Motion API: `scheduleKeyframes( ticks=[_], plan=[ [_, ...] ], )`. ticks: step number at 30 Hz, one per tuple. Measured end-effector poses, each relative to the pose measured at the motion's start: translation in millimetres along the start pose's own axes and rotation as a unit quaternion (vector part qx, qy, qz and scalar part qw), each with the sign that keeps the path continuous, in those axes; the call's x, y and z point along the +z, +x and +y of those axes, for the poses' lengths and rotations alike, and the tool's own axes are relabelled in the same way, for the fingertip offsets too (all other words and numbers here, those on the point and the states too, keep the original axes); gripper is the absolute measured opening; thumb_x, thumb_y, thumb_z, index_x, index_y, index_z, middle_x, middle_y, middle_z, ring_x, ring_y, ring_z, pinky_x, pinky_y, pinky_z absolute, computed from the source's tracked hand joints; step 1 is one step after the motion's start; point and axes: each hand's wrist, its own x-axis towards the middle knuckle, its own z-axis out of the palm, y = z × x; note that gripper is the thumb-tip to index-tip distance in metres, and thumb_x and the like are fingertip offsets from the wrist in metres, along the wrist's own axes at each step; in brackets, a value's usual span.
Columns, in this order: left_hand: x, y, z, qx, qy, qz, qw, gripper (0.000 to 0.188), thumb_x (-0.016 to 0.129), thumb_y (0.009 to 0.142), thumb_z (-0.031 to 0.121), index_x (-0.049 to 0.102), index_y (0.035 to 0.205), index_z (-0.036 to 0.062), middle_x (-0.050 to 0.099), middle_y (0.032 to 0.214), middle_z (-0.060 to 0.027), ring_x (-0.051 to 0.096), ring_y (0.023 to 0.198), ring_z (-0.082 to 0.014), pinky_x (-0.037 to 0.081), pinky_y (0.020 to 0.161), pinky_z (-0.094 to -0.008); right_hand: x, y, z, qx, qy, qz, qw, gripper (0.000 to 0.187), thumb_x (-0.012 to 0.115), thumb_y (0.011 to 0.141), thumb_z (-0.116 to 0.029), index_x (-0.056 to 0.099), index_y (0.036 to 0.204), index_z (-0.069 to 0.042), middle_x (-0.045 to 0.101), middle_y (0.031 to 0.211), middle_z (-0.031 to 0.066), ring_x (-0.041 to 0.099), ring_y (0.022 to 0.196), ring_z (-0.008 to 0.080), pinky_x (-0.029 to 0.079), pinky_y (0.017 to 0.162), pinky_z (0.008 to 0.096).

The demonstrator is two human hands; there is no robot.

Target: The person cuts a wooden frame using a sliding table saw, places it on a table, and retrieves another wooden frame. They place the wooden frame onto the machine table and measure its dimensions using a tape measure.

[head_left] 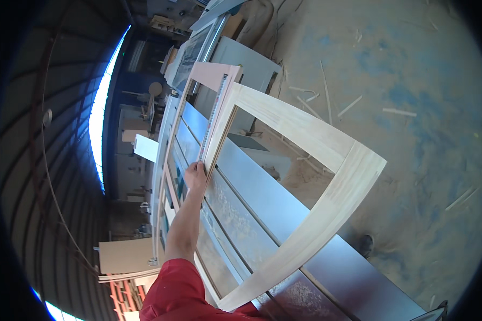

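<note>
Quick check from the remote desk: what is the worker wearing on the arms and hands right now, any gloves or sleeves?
One arm shows. A short red sleeve covers the upper arm and ends near the elbow; the forearm below it is bare. The hand has no glove, and I see no watch, band or ring. The other arm and hand are out of view.
</note>
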Motion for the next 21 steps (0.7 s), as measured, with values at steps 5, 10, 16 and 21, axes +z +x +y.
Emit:
scheduleKeyframes(
  ticks=[5, 10, 16, 21],
  plan=[
    [-11, 8, 35, 0.009, -0.013, -0.030, 0.999, 0.034, 0.063, 0.092, 0.036, 0.077, 0.102, 0.0070, 0.073, 0.091, -0.0219, 0.071, 0.090, -0.0400, 0.054, 0.083, -0.0460, -7, 3, -8, -0.010, -0.016, -0.028, 0.999, 0.064, 0.059, 0.102, -0.037, 0.037, 0.148, 0.003, 0.034, 0.144, 0.0406, 0.040, 0.126, 0.0551, 0.035, 0.099, 0.0693],
    [-7, 18, 52, 0.000, -0.020, -0.046, 0.999, 0.035, 0.063, 0.092, 0.036, 0.077, 0.103, 0.0067, 0.073, 0.092, -0.0226, 0.071, 0.091, -0.0406, 0.054, 0.084, -0.0457, -11, 6, -13, -0.014, -0.024, -0.026, 0.999, 0.064, 0.059, 0.102, -0.037, 0.039, 0.147, 0.003, 0.035, 0.144, 0.0408, 0.041, 0.125, 0.0552, 0.035, 0.097, 0.0699],
    [-10, 24, 60, -0.007, -0.019, -0.069, 0.997, 0.036, 0.064, 0.091, 0.037, 0.077, 0.104, 0.0059, 0.073, 0.093, -0.0227, 0.070, 0.091, -0.0413, 0.054, 0.084, -0.0454, -7, 6, -9, -0.020, -0.018, -0.010, 1.000, 0.064, 0.060, 0.101, -0.039, 0.041, 0.145, 0.003, 0.036, 0.143, 0.0409, 0.041, 0.125, 0.0561, 0.036, 0.098, 0.0693],
    [-10, 24, 51, -0.010, -0.021, -0.077, 0.997, 0.036, 0.064, 0.091, 0.037, 0.077, 0.104, 0.0067, 0.073, 0.093, -0.0223, 0.070, 0.091, -0.0418, 0.054, 0.084, -0.0457, -9, 8, -13, -0.010, -0.035, -0.028, 0.999, 0.066, 0.059, 0.100, -0.041, 0.042, 0.145, 0.004, 0.036, 0.143, 0.0402, 0.041, 0.126, 0.0557, 0.036, 0.099, 0.0683]
  ],
)
